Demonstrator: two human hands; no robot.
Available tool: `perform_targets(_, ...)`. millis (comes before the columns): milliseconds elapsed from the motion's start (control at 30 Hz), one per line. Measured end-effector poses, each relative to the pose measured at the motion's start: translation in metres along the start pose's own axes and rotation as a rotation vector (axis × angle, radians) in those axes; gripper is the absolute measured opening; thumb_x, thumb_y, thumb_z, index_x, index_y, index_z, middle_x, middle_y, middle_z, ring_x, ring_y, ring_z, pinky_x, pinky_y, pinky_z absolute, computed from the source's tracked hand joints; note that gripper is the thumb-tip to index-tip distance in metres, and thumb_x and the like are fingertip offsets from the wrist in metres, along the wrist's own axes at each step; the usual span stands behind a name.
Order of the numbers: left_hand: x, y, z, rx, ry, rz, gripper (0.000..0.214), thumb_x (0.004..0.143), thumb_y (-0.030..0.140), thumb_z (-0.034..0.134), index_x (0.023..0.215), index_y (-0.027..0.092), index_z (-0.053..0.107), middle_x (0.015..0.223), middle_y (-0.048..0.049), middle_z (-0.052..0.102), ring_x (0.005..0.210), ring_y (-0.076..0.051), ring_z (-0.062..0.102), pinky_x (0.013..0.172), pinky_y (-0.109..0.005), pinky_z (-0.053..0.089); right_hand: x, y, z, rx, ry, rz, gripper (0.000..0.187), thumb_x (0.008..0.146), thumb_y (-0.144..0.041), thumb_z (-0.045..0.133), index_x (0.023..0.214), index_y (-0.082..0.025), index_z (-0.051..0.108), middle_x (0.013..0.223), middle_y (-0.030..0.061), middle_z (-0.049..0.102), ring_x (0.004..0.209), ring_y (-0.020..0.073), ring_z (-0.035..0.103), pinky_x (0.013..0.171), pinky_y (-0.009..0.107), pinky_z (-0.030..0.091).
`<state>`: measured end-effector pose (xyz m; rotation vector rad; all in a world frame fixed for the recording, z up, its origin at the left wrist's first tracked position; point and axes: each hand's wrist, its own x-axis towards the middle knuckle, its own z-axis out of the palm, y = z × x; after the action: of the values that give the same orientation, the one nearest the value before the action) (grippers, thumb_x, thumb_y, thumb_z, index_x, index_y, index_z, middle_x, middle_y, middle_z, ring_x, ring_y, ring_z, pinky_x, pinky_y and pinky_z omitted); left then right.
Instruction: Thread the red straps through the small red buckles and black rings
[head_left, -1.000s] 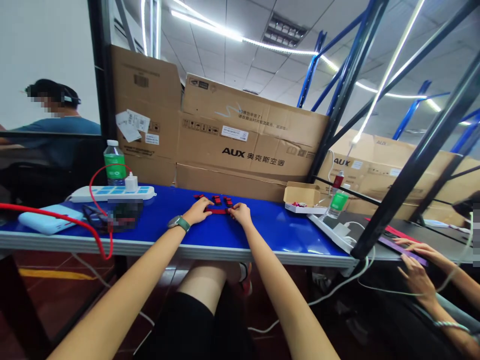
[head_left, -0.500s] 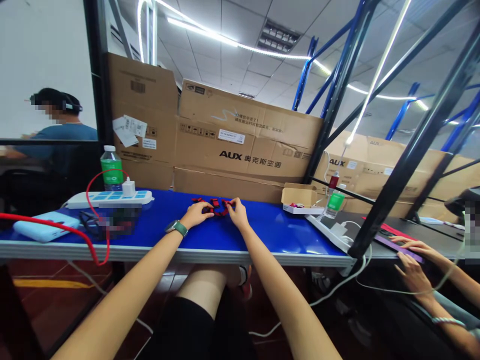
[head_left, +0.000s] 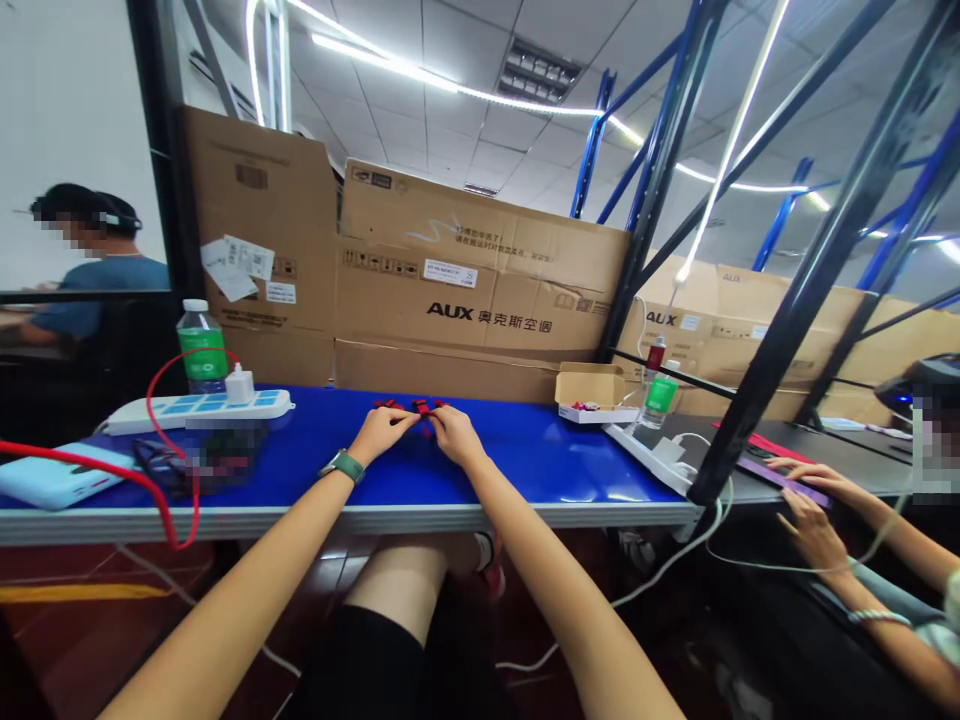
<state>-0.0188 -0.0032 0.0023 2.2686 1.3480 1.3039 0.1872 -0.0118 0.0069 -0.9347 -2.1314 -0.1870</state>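
On the blue tabletop lies a small red-and-black strap-like piece; its exact kind is too small to make out. My left hand, with a green-banded watch on the wrist, pinches at the piece's left side. From the right, my right hand has its thumb and fingers closed on the same piece. The fingertips of both hands nearly meet there and cover much of it. More red bits show just beyond my fingers.
Left: a power strip, a bottle, a light-blue power bank and a red cable. Right: an open small box and another power strip. Cardboard stands behind. A co-worker's hands are at far right.
My hands have drawn closer together over the red-and-black piece, hiding more of it. The whole view has shifted slightly, so things appear further left.
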Motion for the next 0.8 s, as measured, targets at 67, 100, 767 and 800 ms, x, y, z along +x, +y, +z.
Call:
perform_targets(67,-0.001,0.002,-0.001,0.000,0.025,-0.005,0.042,0.088,0.052,0.057,0.089,0.019,0.083,0.084,-0.0056,0.079,0.079,-0.026,0.072,0.073,-0.030,0.051,0.000,-0.003,0.001,-0.065,-0.024,0.023,0.024,0.103,-0.021,0.042,0.096,-0.017,0.064,0.097,0.0090,0.069,0.087,0.0170,0.064,0.081,0.025,0.045)
perform_targets(100,-0.001,0.002,-0.002,-0.005,0.040,-0.009,0.041,0.088,0.051,0.057,0.088,0.019,0.083,0.085,-0.0059,0.079,0.080,-0.026,0.072,0.072,-0.029,0.051,0.000,-0.004,0.001,-0.097,-0.042,0.033,0.025,0.104,-0.022,0.041,0.095,-0.017,0.064,0.096,0.0088,0.069,0.085,0.0167,0.063,0.080,0.025,0.044)
perform_targets(767,-0.002,0.003,0.004,-0.041,-0.047,0.082,0.035,0.083,0.038,0.059,0.101,0.016,0.079,0.099,-0.0082,0.079,0.087,-0.026,0.074,0.082,-0.033,0.058,-0.002,-0.018,-0.008,-0.283,-0.245,0.120,0.027,0.100,-0.031,0.046,0.096,-0.020,0.070,0.098,0.0072,0.074,0.083,0.0173,0.067,0.069,0.024,0.039)
perform_targets(800,-0.002,0.004,0.004,-0.039,-0.046,0.083,0.035,0.083,0.038,0.059,0.101,0.016,0.079,0.099,-0.0084,0.079,0.087,-0.026,0.074,0.082,-0.033,0.058,-0.002,-0.019,-0.008,-0.285,-0.252,0.129,0.028,0.100,-0.031,0.045,0.096,-0.020,0.070,0.098,0.0075,0.074,0.084,0.0175,0.067,0.070,0.023,0.040)
